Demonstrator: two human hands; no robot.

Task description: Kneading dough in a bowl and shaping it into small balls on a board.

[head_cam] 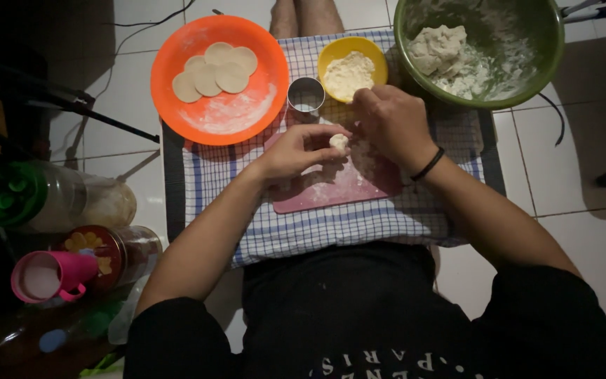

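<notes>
A small ball of pale dough (339, 142) is pinched between the fingers of both hands above a pink cutting board (338, 188) dusted with flour. My left hand (294, 150) grips it from the left, and my right hand (389, 121) closes on it from the right. A round metal cutter (306, 95) stands just beyond the hands. Behind it, a yellow bowl (376, 55) holds flour. An orange plate (180, 56) at the back left carries several flat dough discs (217, 70).
A large green bowl (545, 63) with a lump of dough (438, 48) sits at the back right. Everything rests on a blue checked cloth (331, 228) on a tiled floor. Jars (110, 253), a pink cup (50, 275) and a green-lidded container (29, 195) stand at the left.
</notes>
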